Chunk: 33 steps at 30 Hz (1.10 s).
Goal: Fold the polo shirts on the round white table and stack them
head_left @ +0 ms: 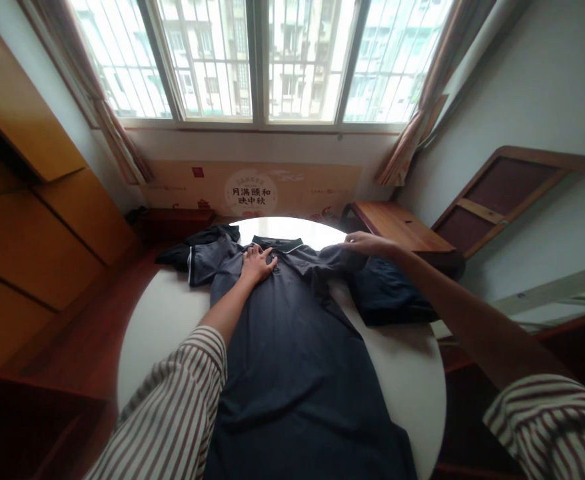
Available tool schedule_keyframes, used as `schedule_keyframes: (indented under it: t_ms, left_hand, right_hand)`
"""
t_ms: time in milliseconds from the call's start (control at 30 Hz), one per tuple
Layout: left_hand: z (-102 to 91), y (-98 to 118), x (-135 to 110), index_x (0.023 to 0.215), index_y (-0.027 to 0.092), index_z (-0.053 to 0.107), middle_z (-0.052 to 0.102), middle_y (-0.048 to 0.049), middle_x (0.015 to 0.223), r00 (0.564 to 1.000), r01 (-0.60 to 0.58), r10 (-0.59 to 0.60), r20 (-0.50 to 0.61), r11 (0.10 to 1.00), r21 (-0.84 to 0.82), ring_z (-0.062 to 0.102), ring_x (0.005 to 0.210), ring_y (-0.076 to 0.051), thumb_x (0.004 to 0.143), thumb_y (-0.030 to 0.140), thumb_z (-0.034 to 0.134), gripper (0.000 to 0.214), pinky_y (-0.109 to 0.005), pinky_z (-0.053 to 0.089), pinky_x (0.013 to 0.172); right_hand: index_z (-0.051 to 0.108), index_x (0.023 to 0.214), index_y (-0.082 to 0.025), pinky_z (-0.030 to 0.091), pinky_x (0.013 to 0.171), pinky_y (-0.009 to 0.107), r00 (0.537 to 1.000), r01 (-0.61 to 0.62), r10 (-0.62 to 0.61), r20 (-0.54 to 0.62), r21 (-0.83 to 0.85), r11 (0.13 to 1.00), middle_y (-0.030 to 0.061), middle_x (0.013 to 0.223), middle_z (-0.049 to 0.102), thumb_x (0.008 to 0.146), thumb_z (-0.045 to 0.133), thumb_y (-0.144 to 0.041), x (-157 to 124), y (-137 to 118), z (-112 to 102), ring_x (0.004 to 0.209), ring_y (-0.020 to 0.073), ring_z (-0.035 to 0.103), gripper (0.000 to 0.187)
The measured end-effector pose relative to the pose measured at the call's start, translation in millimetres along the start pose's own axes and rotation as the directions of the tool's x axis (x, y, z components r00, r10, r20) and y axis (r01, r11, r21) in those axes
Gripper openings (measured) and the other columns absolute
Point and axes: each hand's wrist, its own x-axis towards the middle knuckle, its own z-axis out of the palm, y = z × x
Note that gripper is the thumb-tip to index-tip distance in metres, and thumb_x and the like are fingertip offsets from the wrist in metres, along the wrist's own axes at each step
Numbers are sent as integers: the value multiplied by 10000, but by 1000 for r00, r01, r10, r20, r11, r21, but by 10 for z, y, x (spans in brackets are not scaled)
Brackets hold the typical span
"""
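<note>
A dark navy polo shirt [292,347] lies face up and spread out on a round white table [160,347], its collar [277,245] edged in white. My left hand [257,264] rests flat on the shirt's chest just below the collar, fingers apart, gripping nothing. Out at the shirt's far right, my right hand [367,245] pinches the sleeve [325,261] and holds it slightly raised. A folded dark garment [387,293] sits beyond that sleeve, partly hanging past the table's edge. Another dark garment [207,241] lies bunched under the shirt's other sleeve.
A low wooden table [397,227] stands at the right, with a leaning wooden frame [497,197] behind it. Orange wooden cabinets [32,260] line the left wall. A barred window [262,60] and a printed poster [250,190] face me beyond the table.
</note>
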Motion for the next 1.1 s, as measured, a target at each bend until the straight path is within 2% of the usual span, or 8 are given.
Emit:
schedule_keyframes:
  t_ms: [100,267,367,467,567,767,933,1100]
  left_hand:
    - [-3,-1,-2,1430,290,525,494,-131,1319,1000,-2,2,2,1000,3,452,1231,-336,937,586,428,583,-482,311,1093]
    - [-21,13,-12,1420,287,535,495,-131,1318,1000,7,-7,2,1000,7,458,1219,-329,938,581,431,574,-472,316,1089]
    - [-28,17,-14,1418,286,540,498,-130,1319,1000,7,-7,5,1000,5,456,1224,-330,937,581,436,575,-469,317,1090]
    - [-26,16,-14,1420,285,539,495,-130,1322,1000,7,-7,0,1000,3,456,1224,-329,938,580,437,574,-467,317,1090]
    - [-21,15,-16,1421,281,539,491,-132,1321,1000,8,-8,-3,1000,9,455,1219,-328,939,580,436,576,-465,318,1088]
    - [17,6,-10,1416,295,543,496,-134,1300,1000,6,-5,-29,1000,27,464,1197,-335,941,579,433,564,-472,337,1066]
    - [37,-29,-7,1404,280,559,497,-141,1290,999,-15,15,-36,1000,2,463,1196,-345,936,585,444,570,-486,330,1070]
    - [-23,-20,7,1445,282,501,507,-134,1268,996,-49,47,-74,998,-28,484,1174,-335,937,553,480,576,-480,361,1047]
  right_hand:
    - [631,1143,-137,484,650,256,999,-28,29,-32,40,999,81,891,702,947,544,-296,-55,-10,-90,726,170,627,266]
    - [620,1192,-134,469,877,427,945,-123,-27,-326,-430,894,193,1103,660,939,565,-363,-118,18,-157,1020,318,632,346]
    - [619,1206,-84,438,944,521,922,-213,22,-387,-458,863,283,1250,582,936,547,-512,-149,66,-91,1168,405,565,511]
    - [665,1101,-39,512,849,483,934,-352,294,-205,-377,857,292,1092,653,806,644,-682,-157,156,-11,1038,385,640,708]
    - [703,901,-58,555,679,374,898,-382,421,128,-248,890,181,790,702,715,774,-616,-149,272,61,766,275,690,593]
    - [699,926,-113,508,626,244,962,-265,255,-97,-111,958,103,801,720,858,691,-246,-61,381,37,705,187,679,149]
    - [625,1157,-123,460,775,339,932,-219,86,-351,-361,906,196,1101,681,985,372,-160,-93,349,54,970,278,636,308]
    - [614,1165,-108,424,815,385,958,-140,-58,-280,-636,758,230,1189,621,966,452,-246,-537,66,392,1091,347,576,292]
